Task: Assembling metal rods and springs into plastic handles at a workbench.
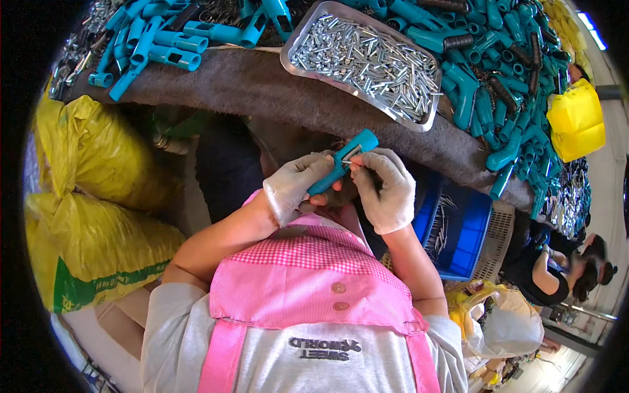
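1. Where the forearms meet above the pink apron (308,281): left hand (295,187), gloved, clenched around lower end of teal plastic handle (342,162), held tilted just below table edge.
2. Right hand (388,190), gloved, fingertips pinching small metal pin (349,157) at handle's side.
3. Beyond, on grey table (262,85): metal tray (367,59) of silver pins.
4. Farthest: heaps of teal handles (498,85); yellow sacks (98,150) at left.

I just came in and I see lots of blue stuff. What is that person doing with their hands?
A person in gloves and a pink apron is holding one teal plastic handle in front of them. The left hand wraps around it, while the right hand pinches a small metal pin at its upper end. On the table beyond sit a metal tray of pins and big piles of teal handles.
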